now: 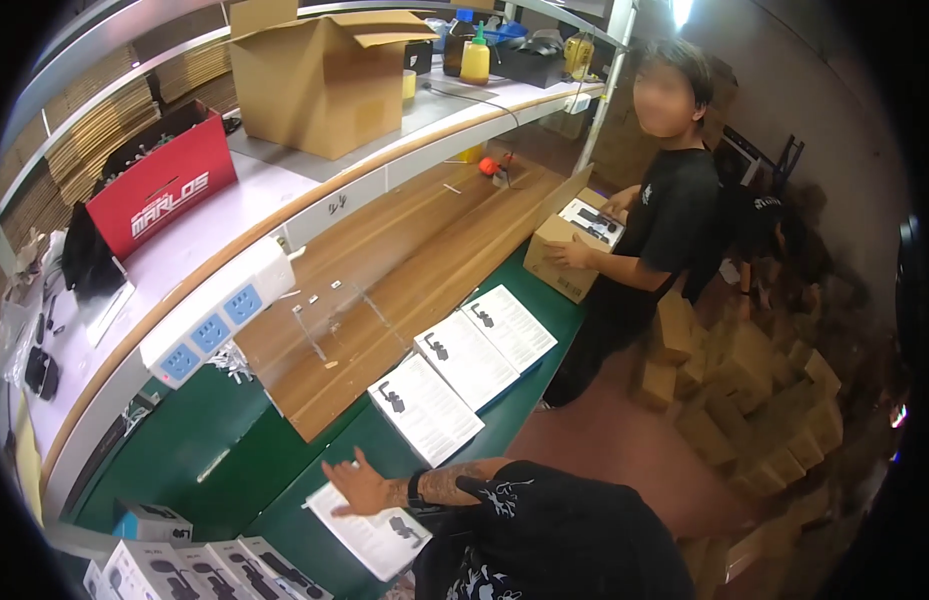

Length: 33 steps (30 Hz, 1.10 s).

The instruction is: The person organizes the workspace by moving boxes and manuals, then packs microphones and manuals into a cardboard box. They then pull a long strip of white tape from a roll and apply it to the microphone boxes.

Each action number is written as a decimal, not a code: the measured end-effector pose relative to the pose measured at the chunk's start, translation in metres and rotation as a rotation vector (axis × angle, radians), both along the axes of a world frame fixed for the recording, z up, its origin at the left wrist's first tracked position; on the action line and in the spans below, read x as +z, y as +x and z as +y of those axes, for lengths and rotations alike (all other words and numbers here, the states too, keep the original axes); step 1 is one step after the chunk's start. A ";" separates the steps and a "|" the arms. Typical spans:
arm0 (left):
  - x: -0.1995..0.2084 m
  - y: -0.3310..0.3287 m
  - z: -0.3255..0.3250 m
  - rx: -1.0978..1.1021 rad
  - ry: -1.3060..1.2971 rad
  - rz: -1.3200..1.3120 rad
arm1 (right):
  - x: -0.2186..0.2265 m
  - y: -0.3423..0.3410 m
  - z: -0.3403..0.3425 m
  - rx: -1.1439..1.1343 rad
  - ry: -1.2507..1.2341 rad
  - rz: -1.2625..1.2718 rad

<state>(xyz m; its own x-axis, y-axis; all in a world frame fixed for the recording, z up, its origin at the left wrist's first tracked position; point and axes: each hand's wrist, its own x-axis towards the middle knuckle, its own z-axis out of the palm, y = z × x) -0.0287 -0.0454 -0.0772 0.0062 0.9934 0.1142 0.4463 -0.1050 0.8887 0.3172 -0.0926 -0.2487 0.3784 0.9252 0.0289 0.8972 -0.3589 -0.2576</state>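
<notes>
My right hand [359, 487] lies palm down with fingers spread over one end of a flat white printed box [381, 545] on the green tabletop [274, 500]. A dark band circles that wrist. Only a sliver of skin, seemingly my left hand [397, 591], shows at the lower edge by the box's near end; its fingers are hidden. Beyond my right hand, three similar white boxes [425, 410] lie in a row, each printed with a black device. Several upright white boxes [164, 573] stand at the lower left.
Across the table, a person [679, 210] in black holds a white box at an open carton [559, 262]. A wooden board [384, 290] and a power strip [219, 315] border the shelf [274, 180], which bears a large carton [319, 85] and a red box [169, 185]. Cartons [744, 370] cover the floor.
</notes>
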 end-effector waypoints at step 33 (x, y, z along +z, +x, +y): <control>0.059 -0.003 -0.029 -0.342 0.210 -0.169 | 0.300 -0.156 0.072 1.263 0.864 0.244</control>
